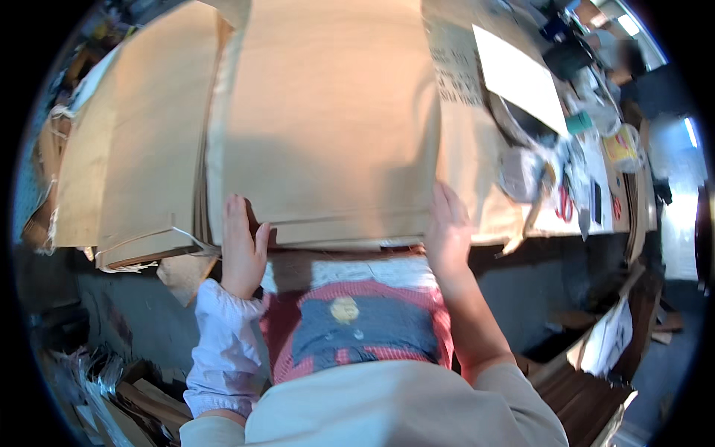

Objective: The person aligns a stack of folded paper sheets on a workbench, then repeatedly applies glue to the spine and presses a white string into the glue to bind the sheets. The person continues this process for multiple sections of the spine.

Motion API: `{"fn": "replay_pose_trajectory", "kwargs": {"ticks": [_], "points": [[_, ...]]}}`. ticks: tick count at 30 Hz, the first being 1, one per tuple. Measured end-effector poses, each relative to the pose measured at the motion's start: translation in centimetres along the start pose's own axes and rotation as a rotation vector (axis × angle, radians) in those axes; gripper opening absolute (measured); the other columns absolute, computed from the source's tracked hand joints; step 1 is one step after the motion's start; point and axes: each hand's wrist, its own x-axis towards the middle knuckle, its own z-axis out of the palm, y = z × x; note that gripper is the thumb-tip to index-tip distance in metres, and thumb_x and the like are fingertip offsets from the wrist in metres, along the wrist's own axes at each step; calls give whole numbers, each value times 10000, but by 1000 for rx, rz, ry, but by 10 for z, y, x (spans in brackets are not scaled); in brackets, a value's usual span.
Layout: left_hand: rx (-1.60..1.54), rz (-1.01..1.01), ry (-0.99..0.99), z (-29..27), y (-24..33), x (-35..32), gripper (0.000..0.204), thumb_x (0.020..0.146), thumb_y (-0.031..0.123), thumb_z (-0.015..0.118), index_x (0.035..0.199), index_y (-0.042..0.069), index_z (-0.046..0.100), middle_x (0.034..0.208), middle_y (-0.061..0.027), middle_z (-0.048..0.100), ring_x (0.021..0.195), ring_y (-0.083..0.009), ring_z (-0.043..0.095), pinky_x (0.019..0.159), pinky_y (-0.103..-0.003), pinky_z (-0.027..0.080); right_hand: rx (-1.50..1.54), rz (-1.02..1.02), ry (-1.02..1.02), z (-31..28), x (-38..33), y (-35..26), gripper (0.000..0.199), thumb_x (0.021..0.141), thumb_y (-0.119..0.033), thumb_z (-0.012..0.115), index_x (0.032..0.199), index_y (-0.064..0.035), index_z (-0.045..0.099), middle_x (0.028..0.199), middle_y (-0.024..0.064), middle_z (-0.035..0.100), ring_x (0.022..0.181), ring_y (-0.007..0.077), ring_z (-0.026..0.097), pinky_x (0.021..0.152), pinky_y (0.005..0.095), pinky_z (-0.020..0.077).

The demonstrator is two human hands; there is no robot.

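A wide pile of brown kraft paper sheets lies flat on the table in front of me. My left hand rests against its near left corner, fingers stretched forward and thumb held apart. On the opposite side, my right hand lies along the near right edge with its fingers straight. Neither hand appears to grip anything, though the undersides of the fingers are hidden. Left of the pile lies another stack of brown paper, with a white string at its near end.
At the right are a white sheet, red-handled scissors, a clear plastic container and a green roll. A person is at the far right. Cardboard scraps and a box of brown sheets sit below table height.
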Motion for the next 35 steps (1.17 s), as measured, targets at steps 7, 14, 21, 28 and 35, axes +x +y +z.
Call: {"fn": "replay_pose_trajectory", "kwargs": {"ticks": [7,14,21,28,35], "points": [[-999,-624,-144,-38,9,-9,227,879,154,638,969,-45,579,796,-53,628,716,-154,588,618,-315,474,1114,704,-275,-56,-6,31,382,861,41,465,1242,40,484,1138,147,601,1067,197,580,909,300,455],[-211,-309,497,-93,-40,-29,244,924,208,565,771,19,570,636,-143,521,580,-287,516,560,-408,420,678,278,-298,37,3,-31,265,943,-121,480,1161,6,560,909,126,621,864,179,583,770,313,471],[66,-470,683,-196,-281,-24,294,911,232,567,825,-43,621,696,-208,608,581,-274,559,587,-378,444,1458,469,-796,121,82,-232,404,872,-6,425,1266,-39,505,720,-4,543,495,62,451,416,202,374],[314,-747,267,-210,-408,-11,346,828,315,607,839,-27,661,815,-241,637,759,-369,641,687,-438,484,1206,362,-842,155,72,-284,662,868,-44,527,1445,-33,203,707,81,566,565,145,557,488,287,464],[663,-588,670,-221,-400,-32,684,815,398,648,1377,134,361,1111,-163,620,1043,-332,597,839,-491,488,898,-423,-1318,13,25,-129,514,853,-219,648,1276,36,505,1081,187,662,943,243,665,831,335,515]]}}
